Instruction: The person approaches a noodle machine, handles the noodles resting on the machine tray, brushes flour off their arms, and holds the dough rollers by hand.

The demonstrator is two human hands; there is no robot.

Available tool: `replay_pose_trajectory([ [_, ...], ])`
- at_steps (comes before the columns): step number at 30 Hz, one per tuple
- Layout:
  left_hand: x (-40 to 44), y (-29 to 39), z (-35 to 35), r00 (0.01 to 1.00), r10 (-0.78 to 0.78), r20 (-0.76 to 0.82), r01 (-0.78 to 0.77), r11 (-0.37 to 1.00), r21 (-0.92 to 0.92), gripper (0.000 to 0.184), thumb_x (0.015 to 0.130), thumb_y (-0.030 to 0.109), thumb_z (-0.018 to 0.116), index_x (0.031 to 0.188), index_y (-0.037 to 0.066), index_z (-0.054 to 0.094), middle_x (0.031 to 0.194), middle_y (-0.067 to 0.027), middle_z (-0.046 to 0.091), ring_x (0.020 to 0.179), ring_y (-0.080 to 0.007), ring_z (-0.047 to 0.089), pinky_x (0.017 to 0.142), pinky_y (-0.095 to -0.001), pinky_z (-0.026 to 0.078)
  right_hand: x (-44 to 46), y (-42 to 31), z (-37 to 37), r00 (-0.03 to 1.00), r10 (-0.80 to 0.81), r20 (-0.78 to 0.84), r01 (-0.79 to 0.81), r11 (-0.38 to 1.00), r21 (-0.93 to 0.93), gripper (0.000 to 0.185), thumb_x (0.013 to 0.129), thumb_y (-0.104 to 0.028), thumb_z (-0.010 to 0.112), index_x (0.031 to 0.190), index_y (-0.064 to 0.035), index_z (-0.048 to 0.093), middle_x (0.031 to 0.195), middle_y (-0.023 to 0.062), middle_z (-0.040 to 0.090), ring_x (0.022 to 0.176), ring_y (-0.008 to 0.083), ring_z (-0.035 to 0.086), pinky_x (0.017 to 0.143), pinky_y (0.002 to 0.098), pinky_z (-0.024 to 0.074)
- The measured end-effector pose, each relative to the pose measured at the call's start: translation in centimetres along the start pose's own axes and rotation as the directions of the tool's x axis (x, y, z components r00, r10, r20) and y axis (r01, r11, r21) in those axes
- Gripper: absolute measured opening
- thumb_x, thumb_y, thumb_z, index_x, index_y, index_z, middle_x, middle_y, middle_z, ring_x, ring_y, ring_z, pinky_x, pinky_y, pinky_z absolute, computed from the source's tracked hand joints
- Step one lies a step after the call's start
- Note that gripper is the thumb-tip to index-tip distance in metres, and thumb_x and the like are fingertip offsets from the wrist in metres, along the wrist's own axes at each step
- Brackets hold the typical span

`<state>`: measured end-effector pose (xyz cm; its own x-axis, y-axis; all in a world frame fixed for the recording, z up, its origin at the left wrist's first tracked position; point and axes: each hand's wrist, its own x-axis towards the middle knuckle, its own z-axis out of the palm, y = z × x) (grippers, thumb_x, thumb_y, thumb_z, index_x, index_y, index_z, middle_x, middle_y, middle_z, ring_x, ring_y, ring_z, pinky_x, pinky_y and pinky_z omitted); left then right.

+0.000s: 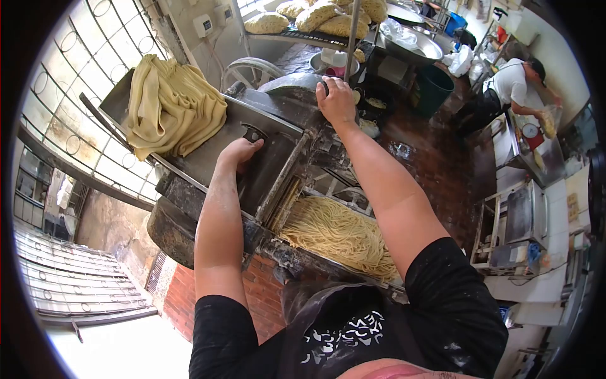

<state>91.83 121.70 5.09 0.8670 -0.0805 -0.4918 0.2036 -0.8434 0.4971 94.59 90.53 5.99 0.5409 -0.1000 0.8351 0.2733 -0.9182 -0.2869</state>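
Observation:
My left hand (241, 151) is over the metal tray (189, 165) of a noodle machine, its fingers curled under and mostly hidden. Just beyond its thumb is a small dark curved metal part (254, 132); I cannot tell whether the hand grips it. My right hand (337, 101) lies with fingers stretched out on the machine's upper body (281, 104), near a rounded cover. Thick folds of a pale yellow dough sheet (170, 110) are heaped at the tray's far left end. Below the rollers, cut noodles (334, 234) lie in a loose layer between my arms.
Bags of noodles (315, 18) sit on a rack behind the machine. A large metal basin (413, 44) and a dark green bin (432, 91) stand beyond. At the right, another person (508, 85) handles a bag beside a scale (530, 131). Barred windows (82, 82) line the left.

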Motion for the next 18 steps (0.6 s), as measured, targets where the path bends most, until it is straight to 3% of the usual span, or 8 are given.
replay_pose_trajectory([
  [5, 1.5, -0.2, -0.3, 0.962, 0.178, -0.207, -0.194, 0.979, -0.060, 0.059, 0.095, 0.057, 0.067, 0.105, -0.001, 0.074, 0.086, -0.0104, 0.074, 0.073, -0.0228, 0.067, 0.065, -0.0381, 0.052, 0.1, -0.1, -0.1, 1.000, 0.006, 0.004, -0.006, 1.000, 0.013, 0.036, 0.097, -0.034, 0.060, 0.114, -0.0041, 0.073, 0.111, 0.0176, 0.072, 0.103, 0.0362, 0.067, 0.094, 0.0467, 0.0526],
  [12, 1.2, -0.1, 0.3, 0.955, 0.296, -0.035, -0.292, 0.953, 0.086, 0.051, 0.097, 0.055, 0.067, 0.109, 0.006, 0.074, 0.075, -0.0041, 0.062, 0.067, -0.0158, 0.057, 0.062, -0.0356, 0.047, 0.0, 0.0, 0.0, 1.000, 0.015, 0.010, -0.015, 1.000, 0.006, 0.038, 0.098, -0.035, 0.059, 0.115, -0.0043, 0.073, 0.112, 0.0177, 0.073, 0.105, 0.0368, 0.067, 0.096, 0.0469, 0.0522],
  [15, 0.2, 0.6, 0.1, 0.971, 0.236, -0.022, -0.235, 0.971, 0.052, 0.057, 0.094, 0.055, 0.068, 0.118, 0.004, 0.074, 0.106, -0.0170, 0.075, 0.098, -0.0301, 0.071, 0.088, -0.0401, 0.054, 0.1, 0.0, 0.0, 1.000, 0.005, 0.007, -0.006, 1.000, 0.012, 0.038, 0.098, -0.036, 0.059, 0.114, -0.0044, 0.073, 0.112, 0.0178, 0.073, 0.105, 0.0369, 0.067, 0.095, 0.0470, 0.0523],
  [18, -0.3, 1.0, 0.0, 0.978, 0.211, 0.002, -0.211, 0.977, 0.025, 0.057, 0.094, 0.054, 0.068, 0.119, 0.004, 0.074, 0.106, -0.0166, 0.075, 0.097, -0.0289, 0.071, 0.084, -0.0405, 0.055, 0.1, -0.2, -0.3, 0.999, 0.030, 0.028, -0.030, 1.000, 0.001, 0.038, 0.098, -0.036, 0.059, 0.114, -0.0045, 0.073, 0.112, 0.0181, 0.072, 0.105, 0.0370, 0.067, 0.095, 0.0470, 0.0524],
])
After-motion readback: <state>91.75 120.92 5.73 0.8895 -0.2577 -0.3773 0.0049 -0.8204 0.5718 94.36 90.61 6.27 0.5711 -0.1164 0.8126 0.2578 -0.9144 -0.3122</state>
